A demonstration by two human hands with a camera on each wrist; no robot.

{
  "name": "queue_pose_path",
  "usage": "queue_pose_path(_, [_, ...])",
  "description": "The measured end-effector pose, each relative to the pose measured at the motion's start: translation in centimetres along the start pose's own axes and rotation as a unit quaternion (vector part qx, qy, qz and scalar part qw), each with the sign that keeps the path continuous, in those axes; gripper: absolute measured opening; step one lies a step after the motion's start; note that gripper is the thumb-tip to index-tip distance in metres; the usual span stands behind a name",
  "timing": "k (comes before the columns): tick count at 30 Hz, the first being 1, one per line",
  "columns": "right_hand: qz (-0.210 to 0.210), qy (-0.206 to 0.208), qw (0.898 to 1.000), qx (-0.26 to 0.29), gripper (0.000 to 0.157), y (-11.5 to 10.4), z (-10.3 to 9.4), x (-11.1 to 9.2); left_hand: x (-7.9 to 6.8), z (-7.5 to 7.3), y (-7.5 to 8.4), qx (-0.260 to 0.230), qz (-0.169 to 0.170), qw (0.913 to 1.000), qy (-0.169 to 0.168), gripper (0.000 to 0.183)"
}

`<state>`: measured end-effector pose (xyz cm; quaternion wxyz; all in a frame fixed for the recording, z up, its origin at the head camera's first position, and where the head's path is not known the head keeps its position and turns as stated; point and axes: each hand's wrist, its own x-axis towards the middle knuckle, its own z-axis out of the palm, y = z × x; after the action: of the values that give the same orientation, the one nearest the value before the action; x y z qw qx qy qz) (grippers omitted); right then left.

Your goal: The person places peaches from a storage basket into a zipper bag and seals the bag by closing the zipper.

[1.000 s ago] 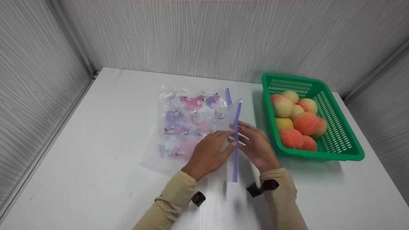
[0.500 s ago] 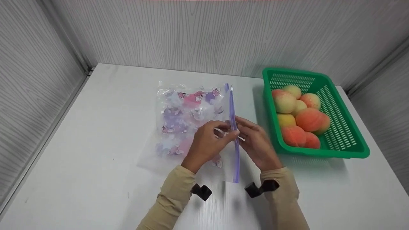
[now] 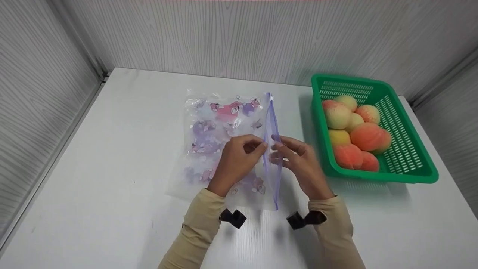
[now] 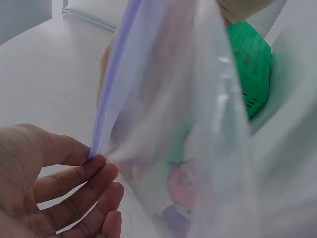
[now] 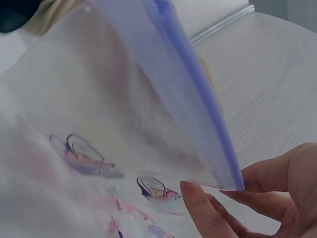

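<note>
A clear zip bag (image 3: 203, 140) with pink and purple cartoon prints lies flat on the white table, its purple zip edge (image 3: 278, 179) toward the right. The mouth gapes between my two hands. My left hand (image 3: 237, 160) pinches one purple lip between thumb and forefinger, as the left wrist view shows with the bag's lip (image 4: 106, 106) at the fingertips. Opposite it, my right hand (image 3: 304, 166) pinches the other lip. In the right wrist view, thumb and fingers (image 5: 262, 176) meet at the purple strip (image 5: 210, 111). A white slider (image 3: 271, 98) sits at the zip's far end.
To the right of the hands stands a green slotted basket (image 3: 377, 178) holding several peaches (image 3: 366, 136) and a yellow fruit (image 3: 339, 137). Grey wood-grain panels (image 3: 209, 37) wall the table (image 3: 112, 149) at the back and sides.
The zip edges have parted: both lips were together at the hands, and now they are spread. The hands have separated slightly, each with one lip. The view has shifted a little.
</note>
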<state>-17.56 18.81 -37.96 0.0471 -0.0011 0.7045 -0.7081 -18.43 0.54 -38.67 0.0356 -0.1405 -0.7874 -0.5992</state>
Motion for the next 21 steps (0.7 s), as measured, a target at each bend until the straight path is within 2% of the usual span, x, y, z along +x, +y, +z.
queue_pose_path(4, [-0.066, 0.039, 0.992, -0.103, 0.021, -0.4, -0.3, -0.2, 0.2, -0.8, 0.6, -0.026, -0.006, 0.9996, 0.005, 0.014])
queue_pose_path(8, [-0.101, 0.063, 0.978, -0.17, 0.015, -0.6, -0.7, -0.1, 0.1, -1.9, 1.2, -0.035, -0.003, 0.9994, 0.003, 0.013])
queue_pose_path(12, [-0.121, 0.08, 0.971, -0.19, 0.013, -0.6, -1.1, -0.2, -0.4, -3.3, 1.5, -0.019, 0.0, 0.9998, 0.011, 0.01])
queue_pose_path(16, [-0.147, 0.096, 0.962, -0.208, 0.012, -0.7, -1.8, -0.4, -0.9, -4.6, 1.8, 0.012, -0.007, 0.999, 0.043, 0.009])
queue_pose_path(21, [-0.139, 0.099, 0.96, -0.223, 0.012, -0.8, -2.4, -0.4, -0.9, -6.2, 2.0, 0.037, -0.023, 0.9976, 0.053, 0.01])
